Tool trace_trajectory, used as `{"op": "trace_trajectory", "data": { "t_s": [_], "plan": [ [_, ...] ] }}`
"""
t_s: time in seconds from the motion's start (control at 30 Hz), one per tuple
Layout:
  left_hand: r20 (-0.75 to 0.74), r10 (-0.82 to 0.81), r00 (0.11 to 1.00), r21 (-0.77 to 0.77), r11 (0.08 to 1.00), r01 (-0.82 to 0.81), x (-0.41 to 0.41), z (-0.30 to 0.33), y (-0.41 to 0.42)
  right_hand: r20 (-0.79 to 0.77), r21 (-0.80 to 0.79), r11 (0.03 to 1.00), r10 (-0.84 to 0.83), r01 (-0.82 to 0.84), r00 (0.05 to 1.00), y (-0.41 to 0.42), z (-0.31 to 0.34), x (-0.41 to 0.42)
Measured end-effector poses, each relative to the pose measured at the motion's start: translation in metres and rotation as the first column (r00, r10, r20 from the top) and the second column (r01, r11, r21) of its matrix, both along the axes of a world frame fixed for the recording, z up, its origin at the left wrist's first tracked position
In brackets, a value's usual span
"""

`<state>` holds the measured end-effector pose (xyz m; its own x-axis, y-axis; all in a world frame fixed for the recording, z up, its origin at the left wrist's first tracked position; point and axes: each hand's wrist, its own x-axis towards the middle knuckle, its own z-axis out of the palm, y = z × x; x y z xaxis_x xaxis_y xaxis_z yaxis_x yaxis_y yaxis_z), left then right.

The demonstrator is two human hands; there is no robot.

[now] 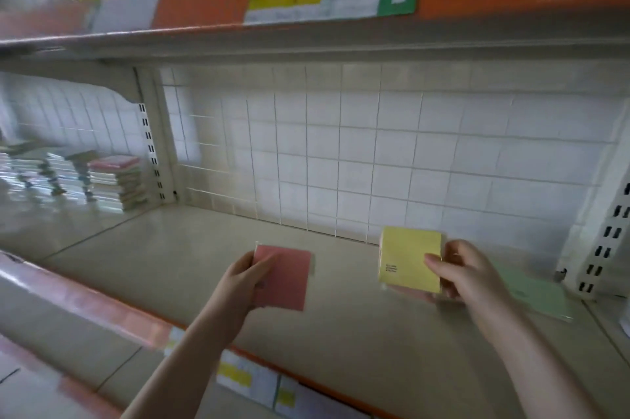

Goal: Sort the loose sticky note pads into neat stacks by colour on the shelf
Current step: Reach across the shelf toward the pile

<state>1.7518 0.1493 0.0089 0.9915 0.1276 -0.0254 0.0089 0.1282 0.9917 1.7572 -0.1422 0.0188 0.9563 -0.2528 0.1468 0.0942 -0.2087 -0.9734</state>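
My left hand (pixel 243 278) grips a pink sticky note pad (pixel 286 278) by its left edge, just above the beige shelf (pixel 204 255). My right hand (pixel 460 273) holds a yellow pad (pixel 407 256) by its right side, thumb on top; a pinkish edge shows beneath it. A pale green pad (pixel 535 295) lies flat on the shelf to the right, partly hidden behind my right wrist.
Stacks of notebooks (pixel 102 179) fill the neighbouring bay at the left, past a slotted upright (pixel 151 152). A white wire grid (pixel 341 162) backs the shelf. An upper shelf (pixel 306 29) with orange edge and labels hangs overhead. Another upright (pixel 606 241) stands at right.
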Motion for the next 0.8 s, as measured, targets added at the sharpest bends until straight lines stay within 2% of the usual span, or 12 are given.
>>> {"op": "trace_trajectory", "data": {
  "t_s": [0.1,0.37,0.57,0.8],
  "plan": [
    [0.024,0.063,0.998,-0.019,0.998,-0.063,0.001,0.013,0.049,-0.021,0.126,0.991,0.041,-0.038,0.999,0.051,0.011,0.011],
    [0.019,0.243,0.97,-0.063,0.968,-0.242,-0.001,0.025,0.227,-0.02,0.214,0.959,0.197,-0.188,0.98,0.232,0.018,0.044],
    [0.009,0.27,0.963,-0.029,0.963,-0.27,0.016,0.027,0.356,-0.043,0.274,0.942,0.215,-0.195,0.976,0.362,0.016,0.075],
    [-0.007,0.246,0.969,-0.008,0.969,-0.246,0.049,0.032,0.441,-0.075,0.292,0.942,0.197,-0.167,0.977,0.456,0.02,0.105]
  ]
}}
